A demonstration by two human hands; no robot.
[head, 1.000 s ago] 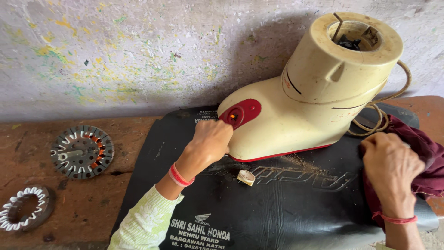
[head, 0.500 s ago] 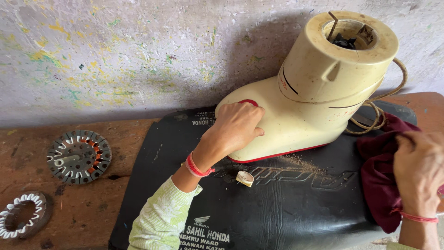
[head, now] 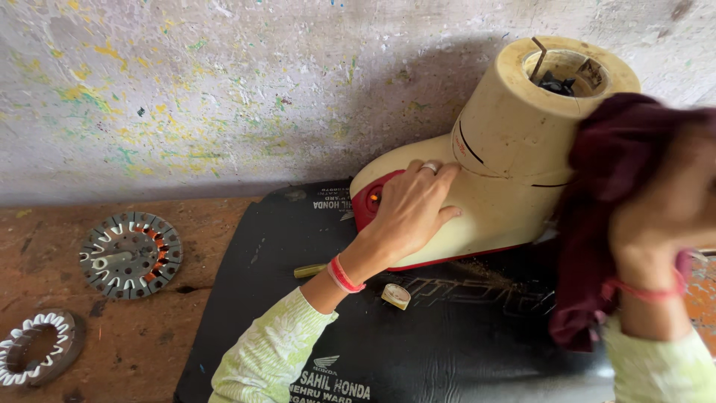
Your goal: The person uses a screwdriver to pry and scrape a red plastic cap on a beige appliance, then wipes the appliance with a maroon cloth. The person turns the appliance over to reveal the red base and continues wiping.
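A cream mixer-grinder base [head: 514, 142] with a red knob panel [head: 369, 201] stands on a black mat [head: 246, 276] against the wall. My left hand [head: 410, 209] rests flat on the sloped front of the base, fingers spread, beside the red panel. My right hand [head: 664, 216] is raised at the right, blurred, gripping a dark maroon cloth [head: 597, 224] that presses against the base's right side. A small cream cap [head: 395, 295] and a thin yellowish stick [head: 309, 270] lie on the mat near my left wrist.
On the brown wooden bench at left lie a round motor stator [head: 130, 255] with copper windings and a toothed metal ring [head: 33, 358]. A paint-flecked wall [head: 224, 89] closes off the back.
My left hand slid from the red knob up onto the base's front slope. My right hand lifted the maroon cloth from the mat up to the base's right side. The view moved closer.
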